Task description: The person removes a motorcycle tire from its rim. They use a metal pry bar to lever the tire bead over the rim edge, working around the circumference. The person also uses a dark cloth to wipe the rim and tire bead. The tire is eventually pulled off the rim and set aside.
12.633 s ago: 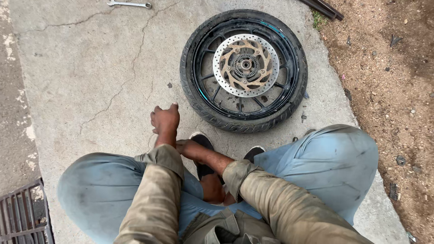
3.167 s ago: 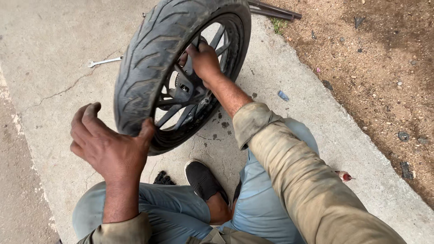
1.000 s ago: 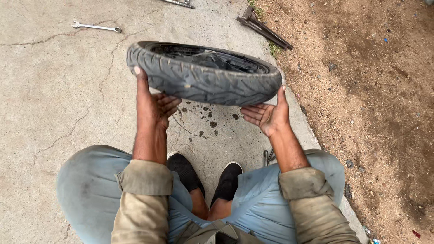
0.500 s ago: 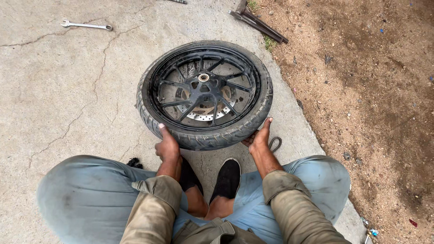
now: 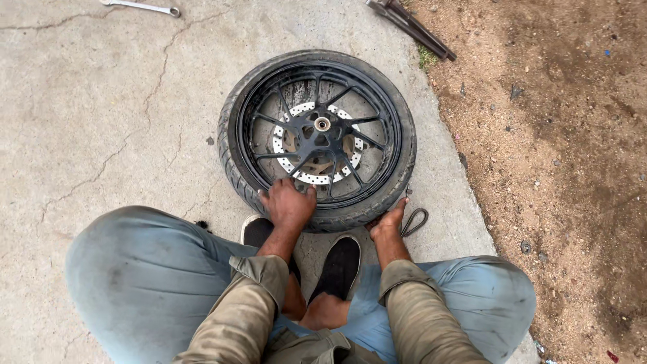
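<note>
wheel (image 5: 317,138) lies flat on the concrete slab (image 5: 101,121), near the slab's edge by the dirt (image 5: 559,135). my left hand (image 5: 288,204) presses its near rim, fingers together; my right hand (image 5: 387,221) cups the tyre's outer wall. open concrete lies left of the wheel, a wrench (image 5: 141,7) beyond.

Wrench (image 5: 141,7) and metal bars (image 5: 410,27) cut by top edge.

Outdoor ground, daylight, soft and even with no hard shadows. Grey cracked concrete slab (image 5: 101,121), stained and gritty, branching cracks across its left part. Reddish-brown bare dirt strip (image 5: 559,135) along the slab's right edge, strewn with small stones; small green weed tuft (image 5: 426,59) at the seam.
</note>
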